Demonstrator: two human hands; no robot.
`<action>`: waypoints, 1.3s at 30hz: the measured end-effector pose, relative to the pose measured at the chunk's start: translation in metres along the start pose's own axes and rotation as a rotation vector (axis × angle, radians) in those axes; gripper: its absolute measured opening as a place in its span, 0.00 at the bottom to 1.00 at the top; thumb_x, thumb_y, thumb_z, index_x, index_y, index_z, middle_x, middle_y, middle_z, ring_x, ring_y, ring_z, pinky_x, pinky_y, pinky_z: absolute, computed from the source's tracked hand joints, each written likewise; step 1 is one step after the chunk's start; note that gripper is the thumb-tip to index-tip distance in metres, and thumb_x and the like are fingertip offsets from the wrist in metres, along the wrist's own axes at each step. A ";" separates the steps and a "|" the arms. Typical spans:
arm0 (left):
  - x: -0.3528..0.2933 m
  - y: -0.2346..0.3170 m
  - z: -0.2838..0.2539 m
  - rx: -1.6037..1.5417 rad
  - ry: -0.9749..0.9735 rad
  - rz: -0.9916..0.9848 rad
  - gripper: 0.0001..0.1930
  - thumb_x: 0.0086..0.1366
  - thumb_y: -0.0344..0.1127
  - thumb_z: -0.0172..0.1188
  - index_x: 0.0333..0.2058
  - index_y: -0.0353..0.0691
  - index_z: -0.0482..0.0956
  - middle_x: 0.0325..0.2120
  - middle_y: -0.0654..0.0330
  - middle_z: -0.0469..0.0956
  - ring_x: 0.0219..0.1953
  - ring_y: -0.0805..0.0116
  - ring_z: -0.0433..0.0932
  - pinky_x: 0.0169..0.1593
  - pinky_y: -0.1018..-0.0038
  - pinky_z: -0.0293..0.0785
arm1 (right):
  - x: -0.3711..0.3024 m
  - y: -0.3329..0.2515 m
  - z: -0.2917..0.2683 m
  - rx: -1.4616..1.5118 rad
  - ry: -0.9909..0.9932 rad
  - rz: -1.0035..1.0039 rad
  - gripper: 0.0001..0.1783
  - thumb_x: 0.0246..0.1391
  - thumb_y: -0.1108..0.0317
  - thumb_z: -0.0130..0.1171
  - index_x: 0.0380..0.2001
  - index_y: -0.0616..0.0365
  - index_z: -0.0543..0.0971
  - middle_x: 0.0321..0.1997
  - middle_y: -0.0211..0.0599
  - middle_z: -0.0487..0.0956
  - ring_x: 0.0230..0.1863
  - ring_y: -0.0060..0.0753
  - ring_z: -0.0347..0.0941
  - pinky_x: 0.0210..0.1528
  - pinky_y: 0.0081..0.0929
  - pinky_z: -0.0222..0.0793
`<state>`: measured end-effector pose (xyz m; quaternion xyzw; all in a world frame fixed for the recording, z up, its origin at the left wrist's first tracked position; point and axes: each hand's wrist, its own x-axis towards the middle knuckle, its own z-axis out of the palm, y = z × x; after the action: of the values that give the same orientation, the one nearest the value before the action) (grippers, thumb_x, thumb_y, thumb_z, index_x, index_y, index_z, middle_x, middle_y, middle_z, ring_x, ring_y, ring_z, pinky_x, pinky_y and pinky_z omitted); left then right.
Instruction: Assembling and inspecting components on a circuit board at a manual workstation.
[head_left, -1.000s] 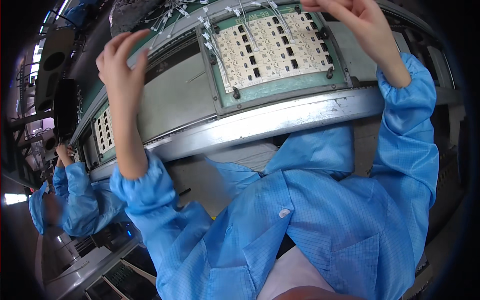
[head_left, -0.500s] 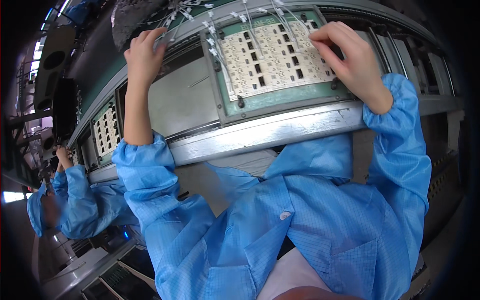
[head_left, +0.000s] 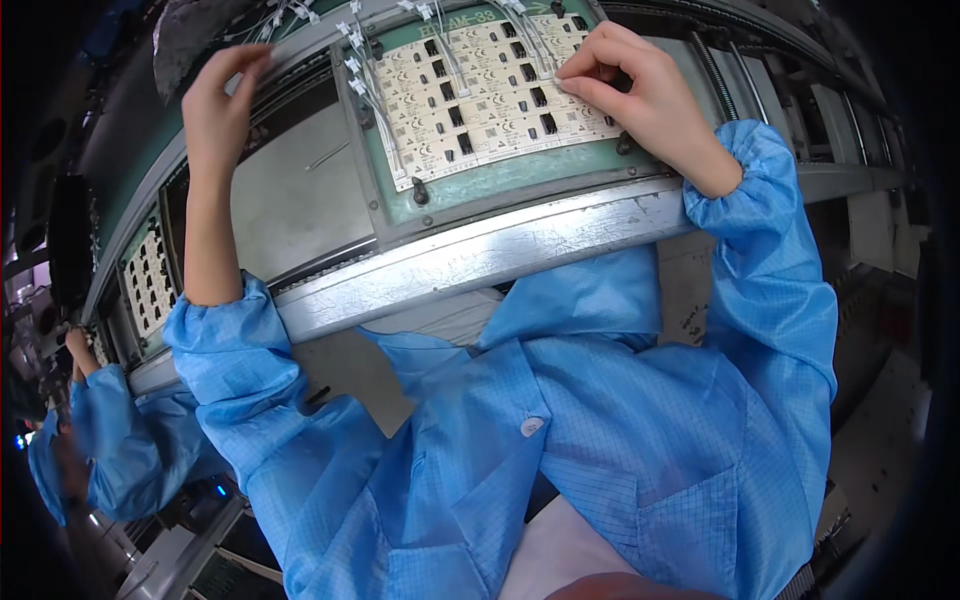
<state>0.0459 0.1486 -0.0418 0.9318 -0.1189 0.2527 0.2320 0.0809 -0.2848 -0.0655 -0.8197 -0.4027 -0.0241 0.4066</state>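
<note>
My right hand (head_left: 625,85) is over the right part of a pale printed circuit board panel (head_left: 480,110), its thumb and index finger pinched together. A thin white wire (head_left: 535,48) runs down to these fingertips, which largely hide its end. The panel, dotted with black components, sits in a green carrier frame (head_left: 480,195). Off to the left, my left hand (head_left: 222,95) is raised beside the far rail, thumb and index finger a little apart, with nothing visible between them. White wires with small connectors (head_left: 353,65) hang over the panel's upper left edge.
A metal rail (head_left: 480,243) crosses in front of me. A bare metal plate (head_left: 295,190) lies left of the carrier. Further left stands another board panel (head_left: 150,280), near a co-worker in blue (head_left: 125,440). A rod and a threaded shaft (head_left: 715,75) are at the right.
The whole view has shifted, so the board and both hands appear further left. My left thumb and index finger have come closer together. My right hand remains pinched at the board.
</note>
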 end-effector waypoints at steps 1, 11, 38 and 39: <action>-0.001 -0.001 0.003 -0.175 0.047 -0.113 0.08 0.68 0.29 0.63 0.44 0.39 0.87 0.39 0.64 0.86 0.40 0.75 0.81 0.47 0.76 0.74 | -0.001 -0.001 0.001 -0.001 -0.007 -0.001 0.05 0.57 0.73 0.65 0.36 0.62 0.83 0.35 0.31 0.76 0.35 0.24 0.74 0.37 0.23 0.70; 0.022 0.095 -0.001 -0.699 0.491 -0.380 0.12 0.71 0.30 0.64 0.51 0.35 0.83 0.48 0.63 0.85 0.46 0.82 0.79 0.46 0.86 0.69 | 0.014 -0.003 -0.029 -0.039 -0.123 -0.057 0.03 0.55 0.72 0.68 0.33 0.59 0.85 0.33 0.29 0.78 0.32 0.24 0.74 0.37 0.23 0.67; -0.004 0.205 0.051 0.198 -0.026 0.346 0.13 0.51 0.30 0.68 0.38 0.49 0.83 0.31 0.70 0.78 0.39 0.67 0.76 0.48 0.64 0.63 | 0.019 -0.012 -0.048 -0.435 -0.123 -0.322 0.13 0.57 0.71 0.59 0.43 0.53 0.86 0.43 0.32 0.77 0.49 0.33 0.72 0.55 0.35 0.60; -0.004 0.207 0.053 0.212 -0.053 0.336 0.13 0.51 0.30 0.67 0.38 0.48 0.83 0.30 0.69 0.77 0.39 0.66 0.76 0.47 0.63 0.63 | 0.022 -0.015 -0.050 -0.433 -0.172 -0.278 0.13 0.56 0.71 0.59 0.43 0.53 0.86 0.43 0.32 0.76 0.49 0.34 0.72 0.56 0.35 0.60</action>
<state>-0.0056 -0.0560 -0.0068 0.9243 -0.2515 0.2745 0.0837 0.1001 -0.3000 -0.0138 -0.8234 -0.5300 -0.0954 0.1788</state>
